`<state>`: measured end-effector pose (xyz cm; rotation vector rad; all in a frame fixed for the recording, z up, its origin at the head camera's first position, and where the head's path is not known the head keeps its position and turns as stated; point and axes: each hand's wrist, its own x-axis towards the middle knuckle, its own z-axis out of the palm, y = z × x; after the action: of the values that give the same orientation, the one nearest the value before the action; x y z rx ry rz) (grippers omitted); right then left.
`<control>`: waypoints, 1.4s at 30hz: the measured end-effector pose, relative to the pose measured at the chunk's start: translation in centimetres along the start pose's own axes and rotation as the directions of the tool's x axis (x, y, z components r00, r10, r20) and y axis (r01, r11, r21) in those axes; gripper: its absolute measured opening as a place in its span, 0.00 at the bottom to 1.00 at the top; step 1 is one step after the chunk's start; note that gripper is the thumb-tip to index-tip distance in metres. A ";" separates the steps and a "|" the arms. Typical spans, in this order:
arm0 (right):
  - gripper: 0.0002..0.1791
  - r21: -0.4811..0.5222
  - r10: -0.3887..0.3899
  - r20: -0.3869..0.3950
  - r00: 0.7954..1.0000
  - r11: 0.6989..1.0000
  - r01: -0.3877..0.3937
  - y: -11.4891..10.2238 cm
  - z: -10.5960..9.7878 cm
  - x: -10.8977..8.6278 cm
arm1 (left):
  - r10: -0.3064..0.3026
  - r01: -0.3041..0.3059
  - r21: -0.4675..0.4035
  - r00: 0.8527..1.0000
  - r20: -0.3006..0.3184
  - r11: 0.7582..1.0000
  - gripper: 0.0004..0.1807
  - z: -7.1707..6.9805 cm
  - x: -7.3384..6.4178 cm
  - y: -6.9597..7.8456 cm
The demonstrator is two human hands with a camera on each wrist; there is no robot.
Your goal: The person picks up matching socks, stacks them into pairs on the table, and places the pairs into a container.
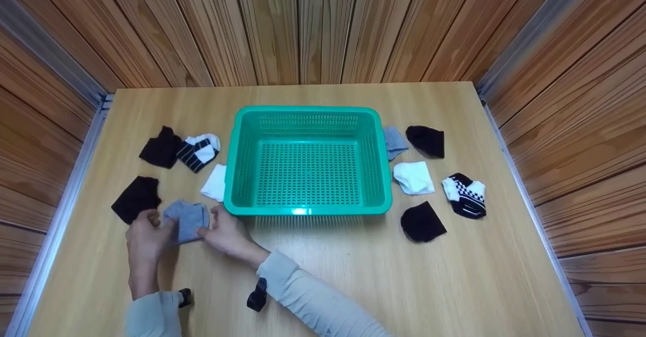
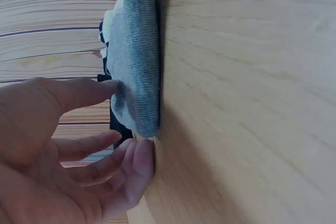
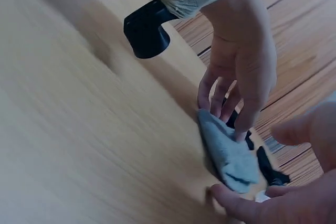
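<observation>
A folded grey sock [image 1: 187, 221] lies on the table in front of me, its ribbed edge showing in the left wrist view. My left hand [image 1: 149, 236] is at its left side; the thumb [image 2: 89, 94] touches the top of the sock while the other fingers rest loosely beside its end. At the opposite side is my right hand [image 1: 228, 233], with thumb and fingers spread apart and one fingertip [image 3: 223, 191] right at the sock's edge. A black sock [image 1: 137, 198] lies just beyond the left hand, and a white sock [image 1: 214, 183] sits near the right hand against the basket.
A green plastic basket [image 1: 308, 211] stands mid-table with nothing in it. Behind on the left are a black sock [image 1: 161, 148] and a striped sock [image 1: 198, 153]. Several more socks lie right of the basket, including a white one [image 1: 414, 178] and a checkered one [image 1: 464, 195]. Wood-panelled walls surround the table.
</observation>
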<state>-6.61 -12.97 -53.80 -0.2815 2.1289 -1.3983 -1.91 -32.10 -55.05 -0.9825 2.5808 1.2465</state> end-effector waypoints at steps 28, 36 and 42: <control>0.15 0.413 0.210 -0.010 0.978 0.891 -0.187 1.1 0.8 1.2 | 0.021 0.043 -0.247 0.968 0.251 0.968 0.34 1.2 -1.0 0.4; 0.11 0.430 0.187 0.046 0.981 0.883 -0.189 1.7 -1.0 0.5 | 0.041 0.032 -0.273 0.965 0.259 0.961 0.31 1.4 -2.1 1.3; 0.11 0.452 0.139 0.067 0.988 0.879 -0.155 2.2 -2.3 -0.5 | 0.048 0.037 -0.287 0.959 0.281 0.957 0.29 1.6 -3.1 1.8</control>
<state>-7.19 -10.02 -54.96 0.0431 1.6863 -1.7321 -0.84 -28.51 -53.78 -0.7665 2.2251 1.6670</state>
